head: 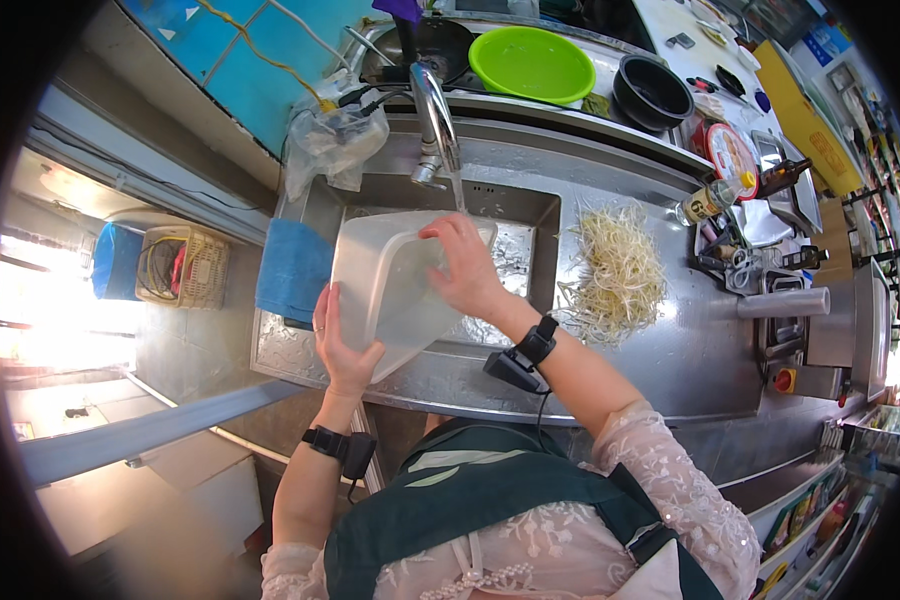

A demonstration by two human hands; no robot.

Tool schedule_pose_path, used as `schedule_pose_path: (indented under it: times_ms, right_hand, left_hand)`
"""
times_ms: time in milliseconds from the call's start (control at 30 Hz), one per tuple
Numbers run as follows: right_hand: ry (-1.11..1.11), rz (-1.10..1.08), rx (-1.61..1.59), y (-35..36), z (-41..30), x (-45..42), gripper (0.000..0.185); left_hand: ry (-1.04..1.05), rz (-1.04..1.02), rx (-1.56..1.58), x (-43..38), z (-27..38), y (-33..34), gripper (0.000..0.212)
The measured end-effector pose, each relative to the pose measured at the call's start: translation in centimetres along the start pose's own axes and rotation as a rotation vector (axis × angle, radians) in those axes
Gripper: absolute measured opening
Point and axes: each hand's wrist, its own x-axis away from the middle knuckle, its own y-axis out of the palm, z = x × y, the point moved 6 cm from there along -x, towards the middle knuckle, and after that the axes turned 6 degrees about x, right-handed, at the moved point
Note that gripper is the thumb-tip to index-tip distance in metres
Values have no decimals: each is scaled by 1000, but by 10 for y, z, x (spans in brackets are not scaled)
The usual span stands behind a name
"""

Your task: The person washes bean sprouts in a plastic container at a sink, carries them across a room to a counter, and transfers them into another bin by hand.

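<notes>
A translucent plastic container (412,300) is tilted over the metal sink (544,247). My left hand (345,349) grips its near left side, thumb on the rim. My right hand (461,266) is at the container's opening, fingers bent and parted over the far rim; whether it touches the rim is hard to tell. Water runs from the chrome faucet (436,124) just behind my right hand. A heap of bean sprouts (619,274) lies on the steel counter (709,322) to the right of the sink.
A blue cloth (294,268) hangs over the sink's left edge, below a plastic bag (335,150). Behind the sink stand a green basin (532,65), a black bowl (651,94) and a dark wok (439,52). Bottles, scissors (742,266) and trays crowd the counter's right end.
</notes>
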Motion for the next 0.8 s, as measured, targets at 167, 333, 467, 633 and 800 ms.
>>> schedule_pose_path:
  times_ms: [167, 333, 467, 633, 800]
  right_hand:
    - [-112, 80, -31, 2, 12, -1, 38]
    - [151, -21, 155, 4, 73, 12, 42]
    - [-91, 78, 74, -5, -1, -1, 40]
    - [-26, 32, 13, 2, 27, 1, 42]
    - [-33, 41, 51, -11, 34, 10, 46]
  left_hand:
    - [5, -4, 29, -2, -1, 3, 88]
    - [-5, 3, 21, -6, -3, 6, 87]
    - [17, -27, -23, -4, -1, 10, 88]
    - [52, -48, -19, -8, -6, 10, 89]
    - [-42, 3, 96, -9, -21, -3, 87]
